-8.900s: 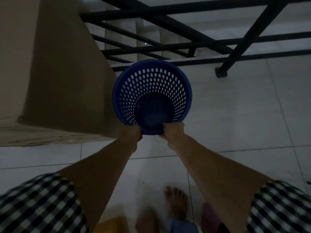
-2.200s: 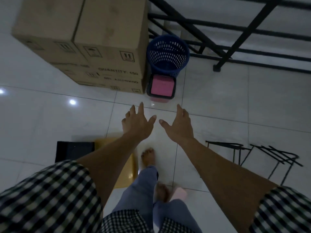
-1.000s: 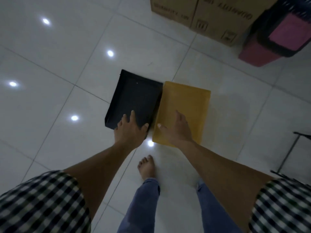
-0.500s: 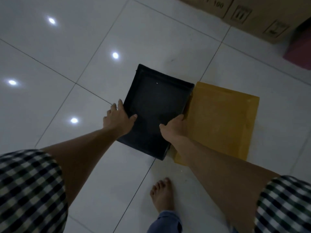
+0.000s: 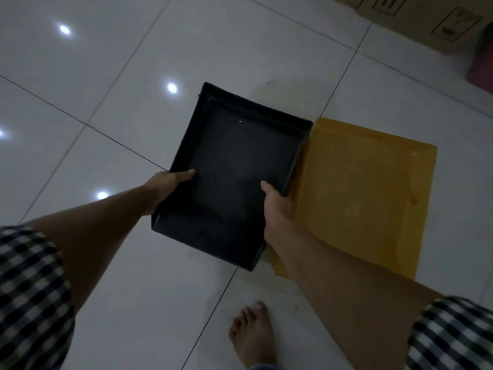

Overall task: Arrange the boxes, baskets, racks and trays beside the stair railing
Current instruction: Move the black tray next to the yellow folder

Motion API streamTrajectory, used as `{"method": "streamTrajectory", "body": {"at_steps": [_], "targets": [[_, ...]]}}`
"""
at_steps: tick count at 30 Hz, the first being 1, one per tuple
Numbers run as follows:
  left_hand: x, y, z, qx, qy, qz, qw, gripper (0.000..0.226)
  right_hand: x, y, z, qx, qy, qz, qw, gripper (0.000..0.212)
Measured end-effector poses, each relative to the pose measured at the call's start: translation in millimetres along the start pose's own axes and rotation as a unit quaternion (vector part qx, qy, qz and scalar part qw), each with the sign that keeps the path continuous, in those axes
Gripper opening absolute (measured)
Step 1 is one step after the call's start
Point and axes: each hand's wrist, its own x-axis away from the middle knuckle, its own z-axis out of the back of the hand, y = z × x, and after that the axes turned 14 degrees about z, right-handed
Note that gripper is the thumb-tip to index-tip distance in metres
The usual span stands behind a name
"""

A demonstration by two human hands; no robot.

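- Black tray (image 5: 240, 156): shallow, rectangular and open-topped. It was held over the tiled floor (image 5: 106, 76) with its near end raised towards the person. Whether the far edge touched the floor could not be told. Contents: nothing, apart from faint dust or specks on the base.
- Left hand (image 5: 166, 186): it gripped the tray's left wall with the thumb lying over the rim and inside. The fingers beneath were hidden.
- Right hand (image 5: 274, 206): it gripped the right wall with the thumb inside on the base. The fingers were hidden below.
- Yellow tray (image 5: 360, 198): it lay flat on the floor just beside the black tray, which covered its left edge. Nothing was seen on it.
- Cardboard boxes (image 5: 426, 17): these stood closed at the far right corner. A pink container (image 5: 482, 65) stood next to them, mostly cut off, so its contents could not be told.
- Stair railing: not in view.
- Risk, slipping: both thumbs held only a thin, smooth wall, so a tilt could probably let the tray slide out and drop.
- Risk, snagging: the right wall could likely drag the yellow tray along if it lifted at a slant.
- Risk, foot: a bare foot (image 5: 253, 337) stood close below, so a dropped tray could strike it.
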Motion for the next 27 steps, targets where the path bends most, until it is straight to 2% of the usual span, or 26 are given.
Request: {"method": "streamTrajectory", "body": {"at_steps": [2,4,6,9,12,15,18,20,22,27], "targets": [[2,2,3,0.021,-0.041,0.008,0.999,0.052,-4,2,4,-0.065,-0.047,-0.044,0.996,0.123],[3,4,6,0.024,-0.066,0.011,0.997,0.052,2,-3,10,-0.093,-0.097,-0.062,0.989,0.099],[6,2,10,0.024,-0.074,0.016,0.997,0.054,2,-4,17,-0.087,-0.111,-0.059,0.988,0.076],[24,-2,18,0.016,-0.072,0.022,0.997,0.057,9,-9,27,-0.088,-0.139,-0.070,0.984,0.061],[61,-4,32,0.042,-0.056,0.023,0.997,0.051,29,-22,25,-0.108,-0.179,-0.075,0.975,0.066],[105,1,49,0.082,-0.038,0.012,0.996,0.048,55,-49,20,-0.072,-0.195,-0.046,0.977,0.088],[157,14,59,0.097,-0.030,0.000,0.995,0.051,79,-87,26,-0.045,-0.217,0.028,0.975,0.081],[191,27,59,0.105,-0.031,-0.011,0.994,0.053,93,-117,39,-0.037,-0.213,0.080,0.973,0.095],[229,41,53,0.107,-0.040,-0.033,0.993,0.051,106,-145,61,-0.054,-0.202,0.093,0.973,0.105],[318,74,7,0.106,-0.040,-0.070,0.991,0.057,143,-209,145,-0.113,-0.199,0.079,0.970,0.089]]}}
